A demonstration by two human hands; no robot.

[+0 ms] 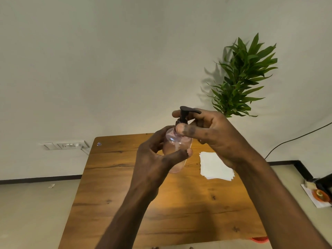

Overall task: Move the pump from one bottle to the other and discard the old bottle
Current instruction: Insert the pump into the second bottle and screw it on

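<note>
A clear pink-tinted bottle (177, 150) is held upright in the air above the far half of a wooden table (161, 203). A black pump (186, 114) is seated at its neck, the spout pointing right. Whether the collar is fully threaded cannot be told, since fingers cover it.

The bottle's body is wrapped from the left by the left hand (158, 159), closed around it, the thumb laid across the front of the lower body and the other fingers hidden behind. The pump's collar is pinched by the right hand (215, 135), which is closed on it from the right: the thumb tip is pressed against the neck in front, and one finger is seen behind the pump's stem (the remaining fingers are curled beside the spout). Both forearms enter from the lower edge of the frame.

On the table, to the right of the bottle and partly covered by the right wrist, a small stack of white paper (215, 168) lies flat. A small sticker-like mark (99, 144) is seen at the table's far left corner.

Behind the table, a green plant (242, 76) stands against a pale wall, a switch plate (64, 145) is fixed low on the wall at left, and a dark cable (296, 139) runs along it at right.
</note>
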